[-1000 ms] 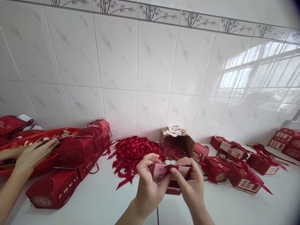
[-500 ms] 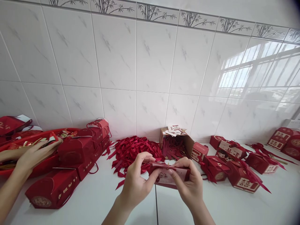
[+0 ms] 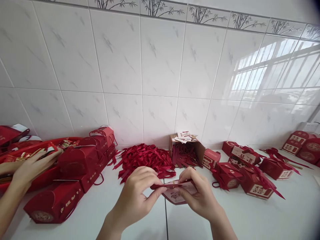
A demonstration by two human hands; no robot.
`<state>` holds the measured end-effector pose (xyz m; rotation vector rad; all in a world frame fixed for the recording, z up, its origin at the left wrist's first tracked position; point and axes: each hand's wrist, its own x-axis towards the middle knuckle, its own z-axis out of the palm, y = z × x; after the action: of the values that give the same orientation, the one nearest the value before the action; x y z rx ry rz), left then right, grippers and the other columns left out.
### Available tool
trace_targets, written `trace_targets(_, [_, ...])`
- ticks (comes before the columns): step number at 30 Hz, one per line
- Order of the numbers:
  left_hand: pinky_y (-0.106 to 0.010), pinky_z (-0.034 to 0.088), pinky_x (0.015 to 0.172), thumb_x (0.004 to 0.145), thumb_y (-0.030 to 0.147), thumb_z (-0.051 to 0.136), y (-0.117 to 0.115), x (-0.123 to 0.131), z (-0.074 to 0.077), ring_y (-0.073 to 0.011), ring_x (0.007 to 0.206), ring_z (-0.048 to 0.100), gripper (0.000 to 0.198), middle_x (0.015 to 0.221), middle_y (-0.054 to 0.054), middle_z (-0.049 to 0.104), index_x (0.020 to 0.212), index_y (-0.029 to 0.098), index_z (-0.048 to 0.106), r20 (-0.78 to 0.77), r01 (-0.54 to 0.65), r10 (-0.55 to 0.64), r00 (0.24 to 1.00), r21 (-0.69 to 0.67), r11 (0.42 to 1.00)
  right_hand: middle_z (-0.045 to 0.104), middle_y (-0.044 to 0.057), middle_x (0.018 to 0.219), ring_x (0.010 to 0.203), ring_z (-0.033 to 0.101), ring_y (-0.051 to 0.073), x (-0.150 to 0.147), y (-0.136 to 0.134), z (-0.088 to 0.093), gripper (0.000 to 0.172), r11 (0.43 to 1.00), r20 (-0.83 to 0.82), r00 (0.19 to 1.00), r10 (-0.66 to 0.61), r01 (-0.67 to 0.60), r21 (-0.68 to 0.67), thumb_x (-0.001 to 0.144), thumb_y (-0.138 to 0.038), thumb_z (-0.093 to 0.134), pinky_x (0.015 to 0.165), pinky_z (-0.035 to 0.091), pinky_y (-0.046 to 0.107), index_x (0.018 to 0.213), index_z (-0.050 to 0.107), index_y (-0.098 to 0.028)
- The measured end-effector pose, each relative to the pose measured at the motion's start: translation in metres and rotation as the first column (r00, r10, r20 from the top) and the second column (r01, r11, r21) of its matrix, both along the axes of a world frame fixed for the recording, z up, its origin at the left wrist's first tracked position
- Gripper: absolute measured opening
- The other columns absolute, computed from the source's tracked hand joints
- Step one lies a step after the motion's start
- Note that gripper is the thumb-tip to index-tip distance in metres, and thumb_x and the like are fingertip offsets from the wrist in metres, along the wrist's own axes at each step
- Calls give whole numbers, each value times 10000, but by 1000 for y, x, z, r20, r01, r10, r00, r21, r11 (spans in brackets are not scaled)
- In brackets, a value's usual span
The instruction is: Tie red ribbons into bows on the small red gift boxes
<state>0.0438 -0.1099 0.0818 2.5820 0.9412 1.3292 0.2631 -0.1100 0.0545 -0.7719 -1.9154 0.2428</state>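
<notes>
Between my two hands is a small red gift box (image 3: 176,197) with a pale front panel and a printed cartoon figure. It is held above the table. My left hand (image 3: 140,191) pinches its upper left edge between thumb and fingers. My right hand (image 3: 197,195) grips the top edge on the right, with the thumb pressed on the front. A tiny gold-coloured bit shows at the top between the hands. The box's back is hidden. Just behind my hands lies a heap of dark red ribbons (image 3: 145,160).
An open cardboard box (image 3: 200,153) holds more ribbons, with printed cards (image 3: 185,136) on top. Ribbon-tied red boxes (image 3: 257,183) stand at right. Stacked red boxes (image 3: 53,203) are at left, beside a red tray (image 3: 40,171) where another person's hands (image 3: 32,166) work.
The gift box in my hands has tilted, so more of its printed front shows. My left hand has shifted left and its fingers have curled over the edge. The view has shifted slightly right.
</notes>
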Motion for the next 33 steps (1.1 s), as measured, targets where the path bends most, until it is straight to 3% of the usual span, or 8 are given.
trace_targets(6, [-269, 454, 673, 840, 126, 608, -12, -1, 3, -152, 746, 557, 142, 723, -3, 589, 742, 199, 535, -20, 98, -100, 995, -64, 993, 576, -1, 786, 711, 514, 145, -4, -5, 0, 181, 990, 106, 988, 113, -103, -97, 804, -163, 646, 631, 391, 254, 857, 485, -227])
trace_targets(11, [-229, 450, 622, 825, 127, 632, -18, -3, 5, -121, 666, 541, 179, 758, 15, 577, 941, 233, 548, 62, 143, -139, 988, -67, 987, 602, 0, 772, 725, 537, 148, -11, -10, -1, 183, 973, 107, 972, 211, -199, -114, 794, -244, 685, 636, 404, 255, 851, 513, -225])
trace_targets(14, [-259, 468, 639, 800, 187, 659, -18, -11, 10, -154, 709, 542, 229, 801, -9, 567, 995, 241, 552, 101, 161, -156, 983, -46, 986, 604, 6, 778, 718, 549, 149, -8, -10, 2, 159, 976, 70, 981, 181, -170, -135, 791, -232, 679, 622, 415, 253, 851, 532, -222])
trace_targets(17, [-286, 487, 669, 806, 136, 595, -16, -19, 15, -182, 768, 550, 200, 828, -36, 566, 979, 232, 573, 23, 191, -190, 981, -67, 979, 588, 6, 754, 677, 537, 146, 0, -7, 5, 153, 986, 13, 992, 128, -125, -114, 786, -220, 669, 589, 413, 251, 840, 525, -218])
trace_targets(21, [-267, 496, 729, 849, 46, 518, -9, -21, 14, -166, 850, 568, 262, 876, -37, 583, 975, 251, 622, -6, 120, -120, 993, -29, 992, 560, -8, 723, 637, 505, 133, 8, -5, 6, 170, 994, -14, 997, 74, -75, -74, 790, -207, 661, 568, 405, 243, 832, 497, -219])
trace_targets(25, [-281, 491, 800, 863, 81, 554, 1, -12, 6, -174, 940, 579, 221, 954, -44, 604, 943, 252, 670, 11, -17, 16, 1000, 48, 999, 564, -9, 731, 648, 509, 133, 7, -5, 6, 176, 997, -18, 998, 57, -58, -42, 807, -218, 661, 584, 413, 248, 832, 487, -221])
trace_targets(29, [-230, 514, 698, 878, 130, 559, 8, -3, -2, -138, 788, 626, 179, 858, -24, 653, 963, 230, 681, 88, -105, 110, 990, -63, 992, 577, -2, 738, 653, 518, 139, 3, -6, 6, 158, 997, -5, 998, 70, -70, -12, 813, -216, 650, 585, 419, 255, 846, 495, -223])
trace_targets(33, [-216, 540, 682, 873, 153, 567, 10, 7, -7, -141, 780, 668, 174, 869, -15, 706, 954, 236, 697, 245, -56, 104, 964, -196, 979, 585, 8, 754, 670, 520, 151, -2, -6, 4, 144, 998, 20, 998, 63, -64, 20, 807, -203, 636, 594, 419, 266, 845, 499, -223])
